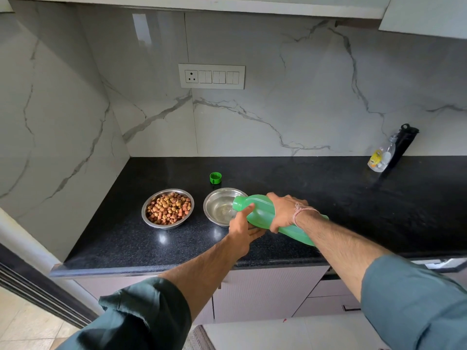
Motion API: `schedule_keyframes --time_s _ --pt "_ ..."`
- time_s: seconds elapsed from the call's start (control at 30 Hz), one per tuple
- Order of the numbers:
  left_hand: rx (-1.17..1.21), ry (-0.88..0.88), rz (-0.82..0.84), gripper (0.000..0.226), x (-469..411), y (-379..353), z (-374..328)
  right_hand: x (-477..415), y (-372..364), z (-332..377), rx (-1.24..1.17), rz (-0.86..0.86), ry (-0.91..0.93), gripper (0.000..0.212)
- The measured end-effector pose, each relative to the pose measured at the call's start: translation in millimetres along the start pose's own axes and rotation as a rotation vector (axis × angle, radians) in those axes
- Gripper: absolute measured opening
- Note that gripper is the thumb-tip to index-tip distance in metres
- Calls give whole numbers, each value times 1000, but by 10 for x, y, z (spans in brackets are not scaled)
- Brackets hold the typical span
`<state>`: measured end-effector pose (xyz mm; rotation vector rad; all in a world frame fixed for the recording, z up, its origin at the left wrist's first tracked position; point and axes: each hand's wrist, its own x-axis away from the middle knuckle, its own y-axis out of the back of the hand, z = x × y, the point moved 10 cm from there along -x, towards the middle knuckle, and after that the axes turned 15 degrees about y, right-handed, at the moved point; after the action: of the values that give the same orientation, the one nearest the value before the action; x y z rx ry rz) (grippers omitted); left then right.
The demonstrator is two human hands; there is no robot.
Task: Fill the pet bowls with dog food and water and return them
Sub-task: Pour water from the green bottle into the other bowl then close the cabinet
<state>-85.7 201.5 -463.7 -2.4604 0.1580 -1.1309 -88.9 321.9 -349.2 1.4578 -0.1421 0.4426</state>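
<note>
Counter [353, 198]: black, speckled, against a marble wall.

Food bowl [167, 208]: steel, left of centre on the counter, filled with brown kibble [168, 207].

Cap [215, 178]: green, loose on the counter behind and between the two bowls.

Water bowl [222, 207]: steel, just right of the food bowl, some water in the bottom.

Left hand [243, 229]: grip closed under the jug's neck, thumb up along it.

Jug [265, 215]: green plastic, tipped nearly flat, open mouth over the water bowl's right rim.

Right hand [285, 212]: grip wrapped over the jug's body from above; thread band at the wrist.

Bottles [389, 150]: one clear, one black, far right by the wall.
</note>
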Motion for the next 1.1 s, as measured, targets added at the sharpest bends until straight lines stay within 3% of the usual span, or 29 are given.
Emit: schedule_keyframes --time_s 1.1 --pt "6 5 23 51 60 11 -57 -39 39 35 5 -13 -6 99"
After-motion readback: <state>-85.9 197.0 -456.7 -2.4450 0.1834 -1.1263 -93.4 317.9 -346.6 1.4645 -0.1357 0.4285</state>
